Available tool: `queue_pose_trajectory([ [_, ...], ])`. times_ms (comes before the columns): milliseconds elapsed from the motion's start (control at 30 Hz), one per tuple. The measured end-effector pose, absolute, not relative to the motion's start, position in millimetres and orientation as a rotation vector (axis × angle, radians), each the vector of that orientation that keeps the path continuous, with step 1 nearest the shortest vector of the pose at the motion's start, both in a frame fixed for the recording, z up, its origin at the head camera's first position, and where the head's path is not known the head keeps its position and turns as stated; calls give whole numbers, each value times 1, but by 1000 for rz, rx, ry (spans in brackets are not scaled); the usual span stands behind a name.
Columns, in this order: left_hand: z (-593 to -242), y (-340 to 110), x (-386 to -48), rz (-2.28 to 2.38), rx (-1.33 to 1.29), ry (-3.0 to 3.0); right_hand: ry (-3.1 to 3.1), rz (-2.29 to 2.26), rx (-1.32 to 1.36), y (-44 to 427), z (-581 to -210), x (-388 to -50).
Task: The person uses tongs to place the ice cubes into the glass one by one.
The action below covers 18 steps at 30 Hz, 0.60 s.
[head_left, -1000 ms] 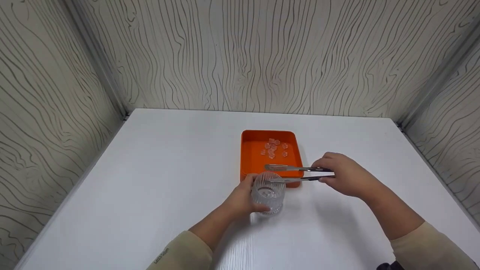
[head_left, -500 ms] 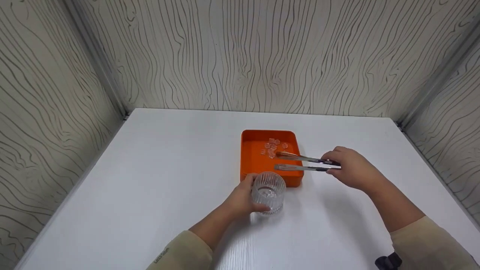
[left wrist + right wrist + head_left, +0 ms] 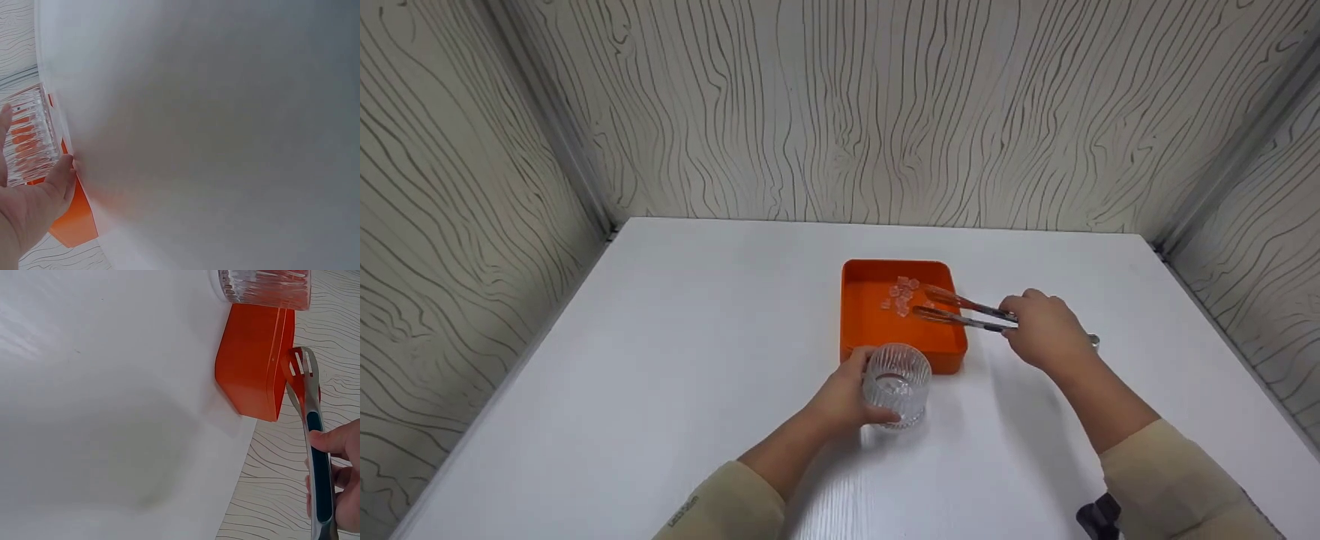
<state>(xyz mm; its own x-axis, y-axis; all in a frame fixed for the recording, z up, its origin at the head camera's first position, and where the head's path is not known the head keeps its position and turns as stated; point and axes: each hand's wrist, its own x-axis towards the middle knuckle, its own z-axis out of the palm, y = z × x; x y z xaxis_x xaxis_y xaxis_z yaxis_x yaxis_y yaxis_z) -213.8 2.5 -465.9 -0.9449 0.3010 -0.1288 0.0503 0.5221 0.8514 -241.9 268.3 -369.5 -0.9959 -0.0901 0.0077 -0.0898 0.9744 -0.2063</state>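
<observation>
Fingers of the left hand [image 3: 840,397] curl round the left side of a clear ribbed glass [image 3: 911,391], the thumb bent across its near side. A beige sleeve [image 3: 727,502] with small dark lettering covers the forearm. The glass stands upright on the white table [image 3: 660,337], mouth up. Something clear shows low inside it, too indistinct to name.

Just beyond the glass, on its far side, sits an orange tray [image 3: 864,326]; whether the two touch I cannot tell. Small clear pieces [image 3: 901,304] lie loosely clustered in the tray's far half, right of its middle, while its left and near parts show bare orange floor. Farther off rises a wall [image 3: 840,112] with a dark wood-grain pattern.

From the right, metal tongs [image 3: 966,321] reach over the tray's right rim, their slotted ends apart, one farther than the other, just right of the cluster. A faint clear piece seems to show between the ends; contact cannot be made out. The right hand [image 3: 1046,330] holds the tongs with fingers and thumb clamped on the two arms; the right wrist view shows the thumb on a dark inlay [image 3: 322,478]. A dark object [image 3: 1099,517] shows just left of the right sleeve [image 3: 1177,480].
</observation>
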Motion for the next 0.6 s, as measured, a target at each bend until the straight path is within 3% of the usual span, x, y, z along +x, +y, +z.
queue_pose_trajectory([
  [600, -467, 3, -214, 1394, 259, 2489, 3224, 146, -94, 233, -380, -255],
])
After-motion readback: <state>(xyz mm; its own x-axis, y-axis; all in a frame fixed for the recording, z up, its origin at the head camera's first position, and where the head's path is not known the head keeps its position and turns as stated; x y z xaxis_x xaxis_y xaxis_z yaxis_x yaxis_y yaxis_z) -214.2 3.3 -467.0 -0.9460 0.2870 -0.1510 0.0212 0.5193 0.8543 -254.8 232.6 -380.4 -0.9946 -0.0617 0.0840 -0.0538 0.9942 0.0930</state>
